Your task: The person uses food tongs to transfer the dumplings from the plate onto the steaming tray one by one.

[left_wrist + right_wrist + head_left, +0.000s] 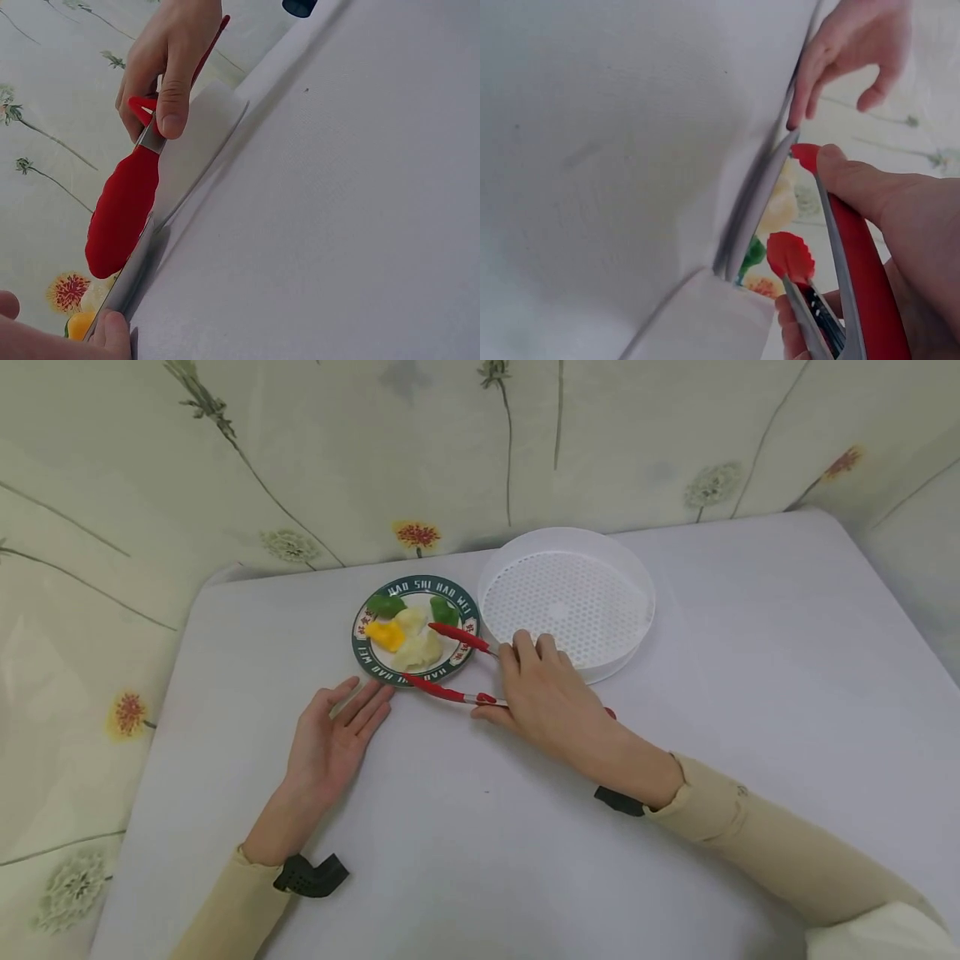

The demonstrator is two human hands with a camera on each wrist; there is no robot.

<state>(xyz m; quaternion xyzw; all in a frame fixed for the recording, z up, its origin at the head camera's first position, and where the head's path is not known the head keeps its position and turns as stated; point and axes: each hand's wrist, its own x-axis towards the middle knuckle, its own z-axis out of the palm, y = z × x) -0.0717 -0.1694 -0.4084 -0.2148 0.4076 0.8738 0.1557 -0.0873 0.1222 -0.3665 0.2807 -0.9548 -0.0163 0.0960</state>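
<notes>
Gripping red tongs [459, 695] at plate [422, 585]: right hand [551, 697].

Free lane: white sieve [566, 597] to desk's [780, 635] right edge. Red tongs [444, 691], right hand [553, 697] block plate's [405, 583] right side; left hand [326, 752] at near rim.

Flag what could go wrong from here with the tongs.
1. One tip of the red-tipped tongs is at the plate's near rim, so closing might catch the rim rather than the pale pieces.
2. The left hand is at that rim too; a push could shift the plate.
3. The white sieve sits right beside the plate and might get bumped.
</notes>
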